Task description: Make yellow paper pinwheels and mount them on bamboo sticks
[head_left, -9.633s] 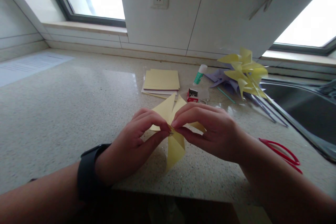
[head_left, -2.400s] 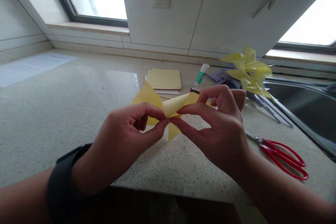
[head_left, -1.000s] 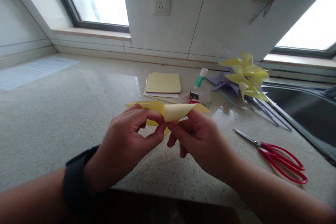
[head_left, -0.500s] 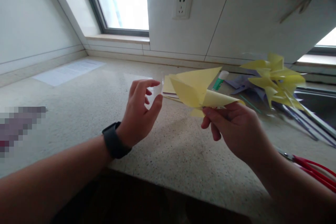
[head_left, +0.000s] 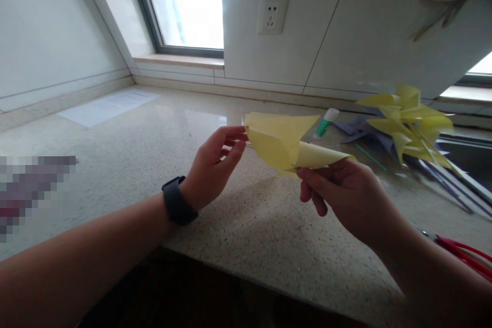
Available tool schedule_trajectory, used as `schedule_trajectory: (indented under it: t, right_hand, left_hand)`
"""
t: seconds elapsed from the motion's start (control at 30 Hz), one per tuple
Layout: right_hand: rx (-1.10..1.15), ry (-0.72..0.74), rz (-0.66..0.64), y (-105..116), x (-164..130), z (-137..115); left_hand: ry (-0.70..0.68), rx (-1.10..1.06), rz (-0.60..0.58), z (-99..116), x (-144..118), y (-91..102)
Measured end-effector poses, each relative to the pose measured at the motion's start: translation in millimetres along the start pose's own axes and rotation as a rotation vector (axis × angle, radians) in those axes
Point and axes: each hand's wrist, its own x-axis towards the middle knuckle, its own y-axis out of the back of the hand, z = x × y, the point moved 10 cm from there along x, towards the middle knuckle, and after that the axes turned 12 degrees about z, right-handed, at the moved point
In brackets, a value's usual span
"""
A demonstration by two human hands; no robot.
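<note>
A sheet of yellow paper [head_left: 277,138], cut and partly curled like a pinwheel, is held above the counter. My right hand [head_left: 342,184] pinches it near its middle, with one flap rolled over toward the fingers. At the paper's left corner is my left hand [head_left: 219,159], its thumb and fingers apart; the fingertips reach the corner, though I cannot tell whether they press on it. A dark watch [head_left: 179,200] is on the left wrist. Behind the paper a glue stick [head_left: 326,123] with a white cap and green label lies on the counter.
Finished yellow pinwheels [head_left: 411,120] and a purple one [head_left: 365,130] lie at the right, their sticks beside a dark sink [head_left: 469,154]. Red-handled scissors [head_left: 461,253] are near my right forearm. A printed sheet [head_left: 109,106] lies at the back left of the speckled counter [head_left: 246,246].
My left hand has moved right, up to the paper's left corner. The paper's upper flap has tilted lower. My right hand keeps its pinch; the view has shifted slightly.
</note>
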Motion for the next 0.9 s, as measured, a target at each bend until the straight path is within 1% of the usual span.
schedule_trajectory:
  t: [0.1,0.17,0.23,0.33,0.43,0.5,0.63,0.7,0.73,0.8,0.87,0.9]
  right_hand:
    - [0.066,-0.026,-0.012,-2,-2,0]
    - [0.113,-0.044,-0.015,-3,-2,0]
    - [0.143,-0.056,-0.025,-4,-2,-1]
    - [0.164,-0.065,-0.047,-7,-2,-2]
    - [0.176,-0.064,-0.086,-10,-2,-4]
    - [0.185,-0.068,-0.12,-12,-3,-6]
    - [0.202,-0.072,-0.157,-12,-6,-8]
    - [0.207,-0.06,-0.166,-10,-7,-10]
    - [0.209,-0.053,-0.169,-10,-7,-10]
    - [0.207,-0.043,-0.169,-8,-7,-11]
    - [0.206,-0.034,-0.175,-7,-7,-11]
    - [0.209,-0.031,-0.181,-8,-6,-11]
  left_hand:
    - [-0.002,-0.031,0.051,4,1,3.9]
    - [-0.007,-0.046,0.066,10,0,4.6]
    - [-0.017,-0.058,0.057,18,-2,3.3]
    - [-0.021,-0.103,0.014,30,-5,-1.3]
    - [-0.014,-0.156,0.002,34,-5,-2.7]
    - [0.017,-0.18,0.046,27,-2,1.4]
    - [0.152,-0.237,0.237,-2,8,20.0]
    - [0.239,-0.284,0.266,-14,11,22.3]
    - [0.281,-0.31,0.243,-18,11,19.4]
    - [0.348,-0.351,0.148,-22,10,8.7]
    - [0.368,-0.377,0.063,-20,8,-0.5]
    - [0.366,-0.388,0.039,-19,6,-3.1]
